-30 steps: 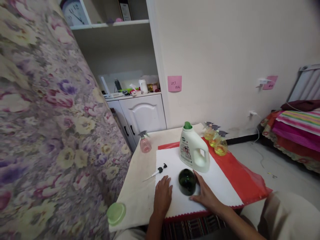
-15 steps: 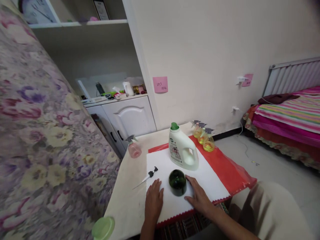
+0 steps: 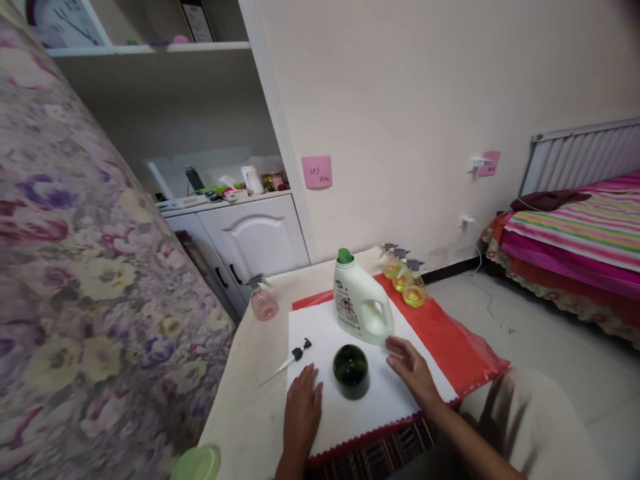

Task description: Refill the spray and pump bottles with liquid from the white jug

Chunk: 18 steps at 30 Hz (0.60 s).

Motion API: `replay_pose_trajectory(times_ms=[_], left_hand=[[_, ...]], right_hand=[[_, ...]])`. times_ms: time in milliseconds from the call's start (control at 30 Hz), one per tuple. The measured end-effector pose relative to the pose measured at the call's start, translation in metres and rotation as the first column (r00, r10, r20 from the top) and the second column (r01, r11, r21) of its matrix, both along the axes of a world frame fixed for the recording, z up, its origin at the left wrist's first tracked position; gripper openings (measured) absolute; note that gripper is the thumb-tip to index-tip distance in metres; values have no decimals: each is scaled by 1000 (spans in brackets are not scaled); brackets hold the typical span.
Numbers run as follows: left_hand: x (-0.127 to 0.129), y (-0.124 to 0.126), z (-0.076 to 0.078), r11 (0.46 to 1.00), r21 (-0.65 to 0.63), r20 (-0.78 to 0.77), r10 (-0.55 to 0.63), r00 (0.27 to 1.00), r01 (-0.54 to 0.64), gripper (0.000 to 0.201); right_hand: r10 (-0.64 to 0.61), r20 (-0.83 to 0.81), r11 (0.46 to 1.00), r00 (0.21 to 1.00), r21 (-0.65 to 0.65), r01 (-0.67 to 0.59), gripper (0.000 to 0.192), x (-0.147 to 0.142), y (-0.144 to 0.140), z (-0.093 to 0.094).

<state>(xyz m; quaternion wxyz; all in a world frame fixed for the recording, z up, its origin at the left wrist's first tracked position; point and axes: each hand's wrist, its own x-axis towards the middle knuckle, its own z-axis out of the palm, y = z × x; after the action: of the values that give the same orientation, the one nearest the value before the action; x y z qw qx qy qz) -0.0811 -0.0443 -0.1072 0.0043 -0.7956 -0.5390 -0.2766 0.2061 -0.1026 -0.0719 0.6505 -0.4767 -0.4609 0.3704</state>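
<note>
Left hand (image 3: 303,407) lies flat, palm down, on the white sheet (image 3: 380,400) at the near edge of the bench (image 3: 250,413) — grip apart, holding nothing. Right hand (image 3: 411,363) is lifted just above the sheet, fingers loosely spread, also empty; its fingertips sit close to the base of the white jug (image 3: 361,307) without touching it, as far as can be told.

Dark green bottle (image 3: 351,371) stands between the two hands, on the sheet, just in front of the jug. It looks open at the top, no cap seen. Its spray head (image 3: 299,350) with long dip tube lies to the left, straddling the sheet's edge.

The jug is upright, green cap on, handle toward the right hand. Behind it, yellow spray bottles (image 3: 406,283) cluster on the red mat (image 3: 450,340). A pink spray bottle (image 3: 263,301) stands apart on the bare bench, a green lid (image 3: 197,463) at the near corner.

Risks, as judged: the green bottle stands unsteadied, so a sweep of either wrist could tip it. The jug looks heavy — a one-handed lift by the handle could swing it into the bottle. The loose sheet may slide under a pressing palm.
</note>
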Motion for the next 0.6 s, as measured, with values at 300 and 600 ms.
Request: replay_pose_trajectory(times_ms=[300,600], left_hand=[[-1,-2,-5,999,39,-14,1,1000,-1,35],[-4,-2,-10,999,48,-36,7,999,-6,35]], right_hand=[[-150,15,986,988,71,149,50,29,64,42],[46,62,999,997,24,-47,42,34,107,60]])
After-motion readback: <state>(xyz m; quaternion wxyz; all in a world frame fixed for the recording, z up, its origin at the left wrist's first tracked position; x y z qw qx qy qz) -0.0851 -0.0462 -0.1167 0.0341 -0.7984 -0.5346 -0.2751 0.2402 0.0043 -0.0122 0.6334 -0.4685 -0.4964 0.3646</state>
